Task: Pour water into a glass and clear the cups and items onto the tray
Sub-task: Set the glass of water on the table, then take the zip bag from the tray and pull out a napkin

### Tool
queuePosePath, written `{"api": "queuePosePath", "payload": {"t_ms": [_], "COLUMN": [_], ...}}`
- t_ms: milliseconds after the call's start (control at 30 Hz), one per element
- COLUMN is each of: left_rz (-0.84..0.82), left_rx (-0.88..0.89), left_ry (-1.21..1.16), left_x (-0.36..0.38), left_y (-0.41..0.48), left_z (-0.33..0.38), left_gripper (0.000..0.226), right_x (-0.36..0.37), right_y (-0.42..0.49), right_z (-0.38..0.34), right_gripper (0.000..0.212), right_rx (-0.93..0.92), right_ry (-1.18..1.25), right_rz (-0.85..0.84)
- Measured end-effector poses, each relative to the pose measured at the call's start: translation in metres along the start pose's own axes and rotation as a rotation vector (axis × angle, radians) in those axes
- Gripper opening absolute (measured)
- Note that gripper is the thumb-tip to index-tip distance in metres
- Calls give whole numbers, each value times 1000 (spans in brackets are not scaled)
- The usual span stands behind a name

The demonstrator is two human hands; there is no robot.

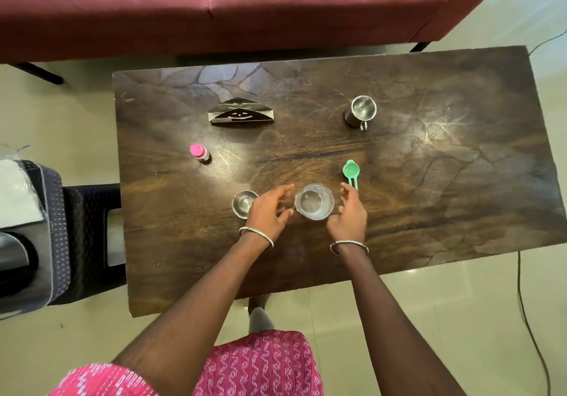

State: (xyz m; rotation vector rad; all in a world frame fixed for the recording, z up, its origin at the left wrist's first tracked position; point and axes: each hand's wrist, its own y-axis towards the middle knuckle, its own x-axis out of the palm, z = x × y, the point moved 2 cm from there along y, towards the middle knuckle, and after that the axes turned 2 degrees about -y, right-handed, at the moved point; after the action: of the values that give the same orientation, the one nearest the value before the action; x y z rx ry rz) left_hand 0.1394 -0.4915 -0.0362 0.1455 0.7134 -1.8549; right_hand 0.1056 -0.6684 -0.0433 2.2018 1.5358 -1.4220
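Fingers of both hands spread loose beside glass, mid-table, gripping nothing.

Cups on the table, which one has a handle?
The steel mug at the far right; the steel cup and the glass show none.

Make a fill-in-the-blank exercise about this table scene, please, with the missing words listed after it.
1. Both hands are open on either side of the clear ____.
2. The small bottle has a ____ cap.
3. The green strainer lies just beyond the ____ hand.
4. The small steel bowl sits beside the ____ hand.

Missing words: glass; pink; right; left
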Motion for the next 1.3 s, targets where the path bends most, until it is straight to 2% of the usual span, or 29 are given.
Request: {"api": "queuePosePath", "payload": {"t_ms": [100,167,300,433,767,967,1067,1200,1300], "left_rz": [110,181,366,541,837,873,791,619,534], "left_rx": [7,-3,-50,-128,-268,-431,-537,-658,-691], "left_ry": [-38,-64,-73,-66,-143,-260,-254,-91,-16], "left_x": [-42,-74,-156,-251,-440,-499,-521,-549,-562], "left_y": [-23,-38,-74,-110,-158,-144,-127,-103,-89], "left_z": [4,1,-25,-67,-155,-215,-248,-295,-323], "left_gripper": [34,28,19,14,14,17,26,44,48], "right_x": [-10,-3,39,101,263,353,399,448,477], "right_y": [-29,-49,-90,-134,-212,-204,-181,-142,-118], "right_z": [-44,-77,-150,-224,-376,-441,-462,-475,-475], "right_gripper": [43,28,16,14,11,16,31,52,60], "right_rx": [-121,-236,-387,-490,-672,-720,-697,-517,-304], "right_ry": [26,52,59,64,-47,-181,-354,-544,-531], "right_rz": [219,226,76,-60,-361,-449,-502,-509,-570]}}
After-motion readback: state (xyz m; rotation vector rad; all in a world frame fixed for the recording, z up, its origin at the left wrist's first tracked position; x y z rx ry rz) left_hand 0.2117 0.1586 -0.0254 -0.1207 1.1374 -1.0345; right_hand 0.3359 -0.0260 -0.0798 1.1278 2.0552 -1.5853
